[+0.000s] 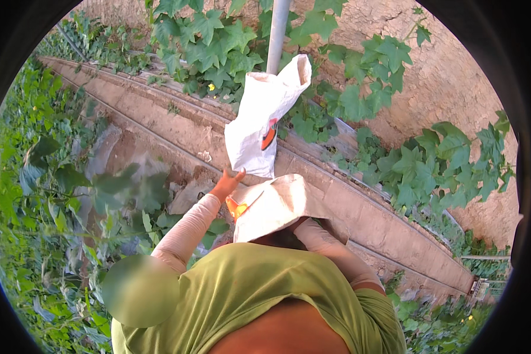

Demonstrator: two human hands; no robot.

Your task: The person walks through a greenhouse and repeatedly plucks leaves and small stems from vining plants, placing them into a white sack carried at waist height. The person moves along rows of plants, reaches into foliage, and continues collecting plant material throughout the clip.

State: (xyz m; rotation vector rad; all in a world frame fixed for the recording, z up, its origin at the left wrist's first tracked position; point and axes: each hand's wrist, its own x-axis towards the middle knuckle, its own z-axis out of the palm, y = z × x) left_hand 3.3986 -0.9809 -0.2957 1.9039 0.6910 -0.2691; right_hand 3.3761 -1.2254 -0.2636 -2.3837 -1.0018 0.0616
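Close to my body is a white woven sack (274, 208) with an orange print, its mouth facing me. My right forearm, in a pale sleeve (321, 239), reaches into this mouth, and the sack hides my right hand. At the sack's far left side is my left hand (228, 183), with thumb and a finger spread and nothing seen between them. Whether its other fingers touch the sack cannot be made out. Just beyond, a second white woven sack (254, 128) with an orange and black print stands on the path, its top gaping and partly folded.
A long paved path (349, 199) with raised edges crosses diagonally. A metal pole (277, 35) rises behind the far sack. Leafy vines (221, 40) grow along a cracked earth wall (429, 79). Dense vines (40, 199) fill the left side. A wheeled cart or rack (480, 288) appears at the path's right end.
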